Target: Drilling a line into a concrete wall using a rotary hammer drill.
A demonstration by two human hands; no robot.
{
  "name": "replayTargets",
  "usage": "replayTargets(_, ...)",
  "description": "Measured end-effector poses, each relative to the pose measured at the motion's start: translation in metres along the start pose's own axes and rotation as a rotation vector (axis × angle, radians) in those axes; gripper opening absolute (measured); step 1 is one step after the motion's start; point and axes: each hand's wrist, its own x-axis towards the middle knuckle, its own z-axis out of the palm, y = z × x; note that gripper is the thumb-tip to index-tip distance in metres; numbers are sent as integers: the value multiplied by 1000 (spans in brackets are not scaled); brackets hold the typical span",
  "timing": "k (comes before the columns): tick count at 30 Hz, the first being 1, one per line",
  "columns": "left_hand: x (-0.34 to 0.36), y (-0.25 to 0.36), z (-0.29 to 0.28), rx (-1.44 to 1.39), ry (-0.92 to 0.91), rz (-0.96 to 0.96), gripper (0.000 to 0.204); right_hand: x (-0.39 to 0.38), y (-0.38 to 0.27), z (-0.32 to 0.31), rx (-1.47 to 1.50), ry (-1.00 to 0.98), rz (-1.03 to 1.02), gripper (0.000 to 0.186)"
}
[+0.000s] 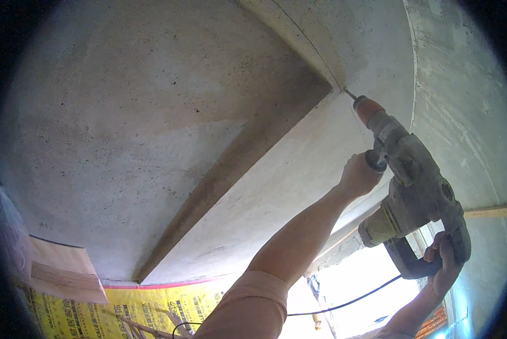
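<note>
A grey, dusty rotary hammer drill [416, 186] with a reddish chuck [369, 111] is raised toward the concrete ceiling [134, 107]. Its thin drill bit [349, 93] points up and left, with the tip at or very near the surface beside the corner of a ceiling recess. Whether the tip has entered the concrete cannot be made out. Wrapped around the side handle near the front is my left hand [357, 176]. Lower down, my right hand [447, 263] grips the rear handle, its fingers partly hidden by the tool.
A dark line [307, 38] runs along the ceiling to the bit. Behind my arms hangs a black cable [349, 302] before a bright opening. Yellow printed sheeting [151, 308] covers the wall at lower left, near a brown board [64, 271]. A concrete wall [462, 113] rises at right.
</note>
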Motion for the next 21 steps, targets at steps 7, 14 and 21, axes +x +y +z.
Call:
replayTargets(7,2,-4,-4,13,14,35,14,4,12,-4,24,-30,1,15)
replayTargets(14,1,7,-8,-95,-49,-36,21,3,9,-1,-18,-30,1,12)
replayTargets(21,0,7,-2,-66,14,-35,21,1,6,5,-65,-14,2,12)
